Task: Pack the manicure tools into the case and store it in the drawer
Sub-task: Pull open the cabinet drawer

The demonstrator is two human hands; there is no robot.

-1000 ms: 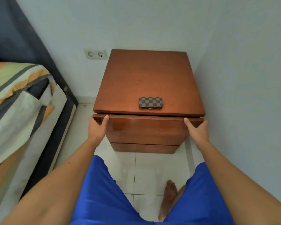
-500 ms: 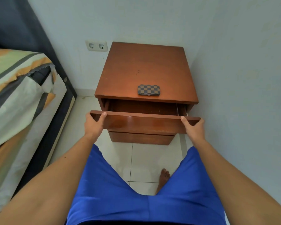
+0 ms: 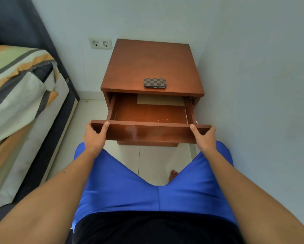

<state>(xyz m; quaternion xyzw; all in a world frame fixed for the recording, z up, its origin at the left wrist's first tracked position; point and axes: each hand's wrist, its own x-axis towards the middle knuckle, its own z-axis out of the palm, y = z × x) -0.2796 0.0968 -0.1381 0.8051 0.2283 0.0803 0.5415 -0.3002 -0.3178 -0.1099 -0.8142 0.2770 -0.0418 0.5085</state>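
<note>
While both hands grip the open drawer (image 3: 150,132) front, left hand (image 3: 94,137) and right hand (image 3: 204,138) at its ends, the closed case (image 3: 154,83) lies beyond them on the nightstand top (image 3: 153,64), long axis crosswise, slightly nearer the right hand.

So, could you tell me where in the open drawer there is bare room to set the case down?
The drawer floor is bare wood from the left wall to the right wall, just behind the front panel that the left hand and right hand grip. A pale sheet covers the back right. The checkered case lies on the nightstand top, with bare wood around it.
</note>
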